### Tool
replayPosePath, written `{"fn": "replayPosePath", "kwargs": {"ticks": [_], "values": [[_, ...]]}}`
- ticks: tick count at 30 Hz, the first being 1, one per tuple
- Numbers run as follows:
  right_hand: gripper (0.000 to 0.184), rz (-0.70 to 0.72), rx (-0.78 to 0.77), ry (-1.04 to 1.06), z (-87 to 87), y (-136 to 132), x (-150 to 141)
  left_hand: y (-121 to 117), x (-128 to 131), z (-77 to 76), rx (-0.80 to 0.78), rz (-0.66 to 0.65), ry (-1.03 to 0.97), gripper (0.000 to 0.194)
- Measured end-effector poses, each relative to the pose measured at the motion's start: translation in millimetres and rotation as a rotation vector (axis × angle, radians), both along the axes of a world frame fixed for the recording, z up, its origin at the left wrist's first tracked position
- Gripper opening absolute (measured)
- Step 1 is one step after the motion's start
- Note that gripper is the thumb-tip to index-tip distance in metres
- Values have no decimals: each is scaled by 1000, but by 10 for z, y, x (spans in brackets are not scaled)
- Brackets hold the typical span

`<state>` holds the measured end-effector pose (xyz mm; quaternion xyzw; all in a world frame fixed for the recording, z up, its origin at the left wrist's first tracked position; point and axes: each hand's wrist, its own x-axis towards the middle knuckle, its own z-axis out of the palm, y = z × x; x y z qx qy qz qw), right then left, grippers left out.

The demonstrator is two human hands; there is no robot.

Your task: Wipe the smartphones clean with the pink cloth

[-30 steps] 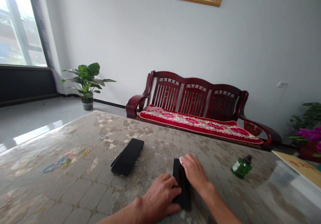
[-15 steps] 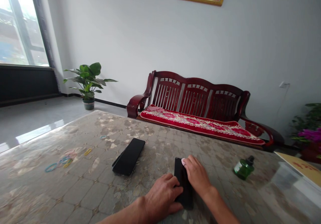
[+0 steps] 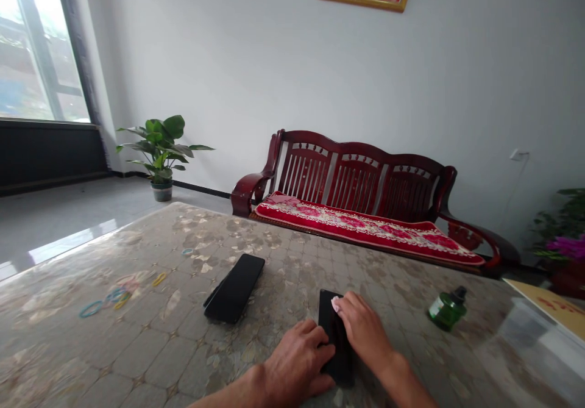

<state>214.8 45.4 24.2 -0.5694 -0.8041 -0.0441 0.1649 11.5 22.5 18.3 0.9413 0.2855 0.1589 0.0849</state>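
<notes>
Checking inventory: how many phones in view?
2 clear: one phone under the left hand and right hand, another phone to their left. A mostly hidden slab beneath it may be a third.

**Pose of the left hand (image 3: 300, 359) and right hand (image 3: 363, 324) at the table (image 3: 153, 347)**

Both bare forearms (image 3: 404, 382) are directed toward the table's far edge. The left hand is held palm down, fingers (image 3: 313, 333) bent, thumb (image 3: 322, 384) set apart. The right hand is placed nearer that edge, its fingers drawn together.
</notes>
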Motion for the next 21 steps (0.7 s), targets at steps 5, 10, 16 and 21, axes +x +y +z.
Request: {"fn": "replayPosePath", "kwargs": {"ticks": [5, 10, 16, 21], "values": [[27, -81, 17, 20, 36, 202, -26, -17, -13, 9, 35, 8, -19, 28], [26, 71, -40, 25, 45, -50, -33, -16, 4, -13, 41, 10, -6, 28], [27, 74, 34, -1, -22, 115, -154, -14, -5, -30, 41, 1, -18, 27], [29, 14, 36, -20, 31, 351, -253, -20, -15, -29, 23, 3, -24, 28]]}}
